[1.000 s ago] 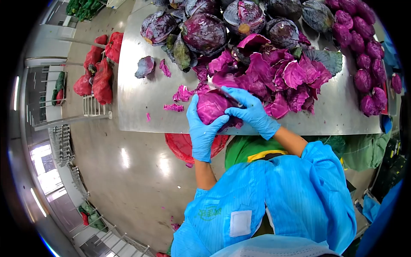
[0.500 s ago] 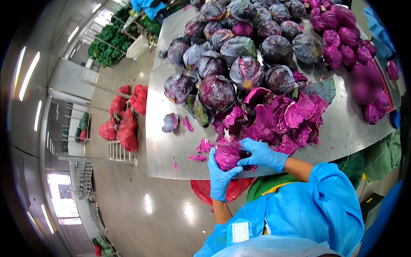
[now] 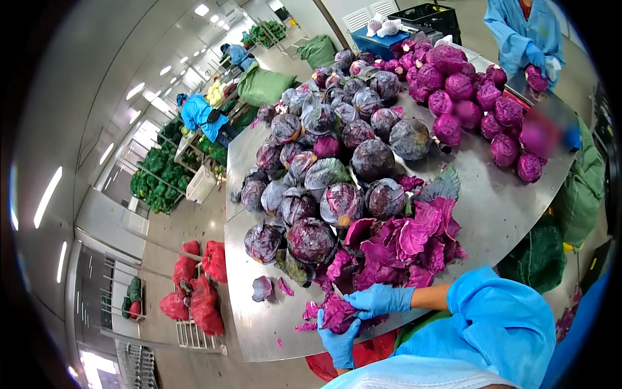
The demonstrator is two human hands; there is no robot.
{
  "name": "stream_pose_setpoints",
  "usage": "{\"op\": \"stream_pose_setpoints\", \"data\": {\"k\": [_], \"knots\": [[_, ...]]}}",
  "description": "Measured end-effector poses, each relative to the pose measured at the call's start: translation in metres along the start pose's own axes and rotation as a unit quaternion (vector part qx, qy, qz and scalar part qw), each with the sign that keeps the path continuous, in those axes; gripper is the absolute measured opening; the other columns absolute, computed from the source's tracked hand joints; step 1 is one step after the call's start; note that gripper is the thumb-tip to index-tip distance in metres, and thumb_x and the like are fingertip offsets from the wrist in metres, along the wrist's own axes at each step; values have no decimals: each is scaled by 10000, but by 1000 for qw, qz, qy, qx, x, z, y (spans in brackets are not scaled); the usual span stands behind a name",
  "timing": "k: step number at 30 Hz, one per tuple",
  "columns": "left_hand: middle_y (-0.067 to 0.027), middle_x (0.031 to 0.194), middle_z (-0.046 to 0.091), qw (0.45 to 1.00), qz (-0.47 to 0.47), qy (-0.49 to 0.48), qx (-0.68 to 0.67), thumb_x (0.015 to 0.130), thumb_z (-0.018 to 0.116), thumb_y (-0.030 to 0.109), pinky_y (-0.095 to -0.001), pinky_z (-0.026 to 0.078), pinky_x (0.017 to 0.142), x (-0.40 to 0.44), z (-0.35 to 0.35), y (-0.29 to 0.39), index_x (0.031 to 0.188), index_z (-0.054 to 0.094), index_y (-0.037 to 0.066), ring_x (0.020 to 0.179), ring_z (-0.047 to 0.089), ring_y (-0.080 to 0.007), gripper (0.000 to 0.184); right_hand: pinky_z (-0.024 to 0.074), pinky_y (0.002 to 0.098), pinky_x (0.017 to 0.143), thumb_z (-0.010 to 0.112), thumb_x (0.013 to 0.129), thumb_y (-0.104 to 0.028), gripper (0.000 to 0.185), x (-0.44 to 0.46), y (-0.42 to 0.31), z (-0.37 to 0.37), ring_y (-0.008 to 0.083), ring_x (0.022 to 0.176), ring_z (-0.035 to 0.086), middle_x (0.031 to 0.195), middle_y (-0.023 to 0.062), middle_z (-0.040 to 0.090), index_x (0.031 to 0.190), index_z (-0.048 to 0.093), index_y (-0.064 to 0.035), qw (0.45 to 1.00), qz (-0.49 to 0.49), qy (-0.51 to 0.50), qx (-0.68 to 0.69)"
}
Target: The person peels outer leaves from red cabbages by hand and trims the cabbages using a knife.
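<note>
My left hand (image 3: 338,342), in a blue glove, is closed around the near left side of a purple cabbage (image 3: 338,314) at the table's front edge. My right hand (image 3: 380,301), also gloved in blue, lies against the cabbage's right side with its fingers bent; whether it holds a tool or a leaf is too small to tell. Just beyond both hands is a heap of torn bright purple leaves (image 3: 405,249). Whole dark cabbages (image 3: 311,240) cover the table behind and left of that heap. Small leaf scraps (image 3: 262,288) lie to the left.
Peeled cabbages (image 3: 460,87) are piled at the back right of the metal table (image 3: 259,337). A co-worker (image 3: 528,39) stands beyond them, holding a cabbage. Red sacks (image 3: 204,305) stand left on the floor. A red container (image 3: 324,366) sits below the front edge.
The view has tilted up and shows more of the table and room. My hands appear lower in the picture, still on the cabbage. The co-worker at the back right has come into view.
</note>
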State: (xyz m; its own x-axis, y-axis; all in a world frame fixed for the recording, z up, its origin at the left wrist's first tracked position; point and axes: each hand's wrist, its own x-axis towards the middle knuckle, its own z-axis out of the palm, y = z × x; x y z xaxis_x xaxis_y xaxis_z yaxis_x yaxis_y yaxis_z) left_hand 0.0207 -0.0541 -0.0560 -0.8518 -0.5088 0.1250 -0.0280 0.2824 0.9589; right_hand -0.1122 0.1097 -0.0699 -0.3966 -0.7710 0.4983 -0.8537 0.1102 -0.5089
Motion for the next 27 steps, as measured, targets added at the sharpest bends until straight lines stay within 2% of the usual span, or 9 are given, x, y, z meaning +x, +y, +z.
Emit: {"op": "stream_pose_setpoints", "data": {"k": [5, 11, 12, 14, 19, 22, 23, 25, 27], "knots": [[-170, 1412, 453, 988, 49, 23, 147, 581, 946, 252, -410, 342, 1127, -15, 6, 34, 1442, 380, -23, 1325, 437, -305, 1066, 488, 420, 497, 640, 848, -260, 173, 5, -5, -11, 299, 615, 603, 766, 98, 544, 859, 569, -102, 990, 55, 119, -59], [-137, 1494, 363, 995, 10, -46, -89, 659, 897, 364, -422, 322, 1134, -19, 21, 48, 1486, 303, 3, 1342, 404, -279, 1080, 495, 371, 513, 638, 745, -190, 96, 3, 21, -79, 229, 676, 575, 728, 53, 532, 683, 567, -173, 961, 72, 103, -246], [-130, 1489, 372, 983, -60, -44, -168, 649, 890, 405, -414, 345, 1123, -22, 26, 61, 1490, 309, 19, 1323, 427, -269, 1092, 512, 386, 566, 647, 750, -169, 80, -1, 30, -95, 246, 685, 588, 741, 70, 551, 703, 588, -145, 938, 20, 95, -334], [-120, 1457, 418, 948, -119, -49, -291, 658, 860, 406, -415, 405, 1089, -26, 28, 35, 1485, 329, 43, 1316, 449, -265, 1047, 516, 389, 684, 691, 813, -186, 163, -19, 47, -129, 297, 748, 617, 839, 106, 609, 903, 664, -54, 948, 266, 171, -20], [-126, 1451, 463, 863, -252, 46, -435, 785, 698, 471, -473, 435, 1083, -35, 35, 21, 1474, 378, 94, 1294, 499, -321, 849, 490, 342, 792, 757, 862, -274, 668, -29, 33, -199, 223, 912, 566, 1043, 99, 551, 1422, 475, -43, 839, 352, 368, -193], [-117, 1454, 469, 847, -276, 61, -450, 808, 679, 473, -503, 467, 1043, -23, 50, 11, 1479, 375, 111, 1295, 502, -326, 821, 492, 366, 931, 856, 718, -417, 868, -25, -31, -153, 233, 1153, 564, 1259, 144, 569, 1411, 493, -41, 897, 316, 260, 170], [-117, 1433, 483, 851, -264, 67, -450, 818, 676, 451, -508, 501, 997, -20, 57, 0, 1464, 395, 110, 1264, 526, -321, 783, 472, 375, 982, 879, 665, -439, 990, -27, -44, -143, 277, 1232, 542, 1351, 185, 528, 1456, 434, -43, 932, 329, 103, 113], [-113, 1403, 499, 884, -231, 71, -400, 821, 688, 420, -480, 507, 996, -15, 69, 7, 1459, 393, 104, 1242, 539, -315, 771, 434, 387, 1023, 903, 622, -409, 1138, -21, -55, -103, 321, 1227, 526, 1364, 198, 485, 1523, 306, -53, 954, 275, 48, 114], [-152, 1354, 500, 898, -204, 81, -381, 792, 779, 254, -419, 447, 1055, -18, 72, 20, 1459, 355, 40, 1215, 534, -259, 819, 423, 334, 1027, 891, 672, -242, 901, -18, -47, -79, 215, 1215, 505, 1310, 121, 512, 1439, 459, -51, 910, 329, 57, 244]]}}
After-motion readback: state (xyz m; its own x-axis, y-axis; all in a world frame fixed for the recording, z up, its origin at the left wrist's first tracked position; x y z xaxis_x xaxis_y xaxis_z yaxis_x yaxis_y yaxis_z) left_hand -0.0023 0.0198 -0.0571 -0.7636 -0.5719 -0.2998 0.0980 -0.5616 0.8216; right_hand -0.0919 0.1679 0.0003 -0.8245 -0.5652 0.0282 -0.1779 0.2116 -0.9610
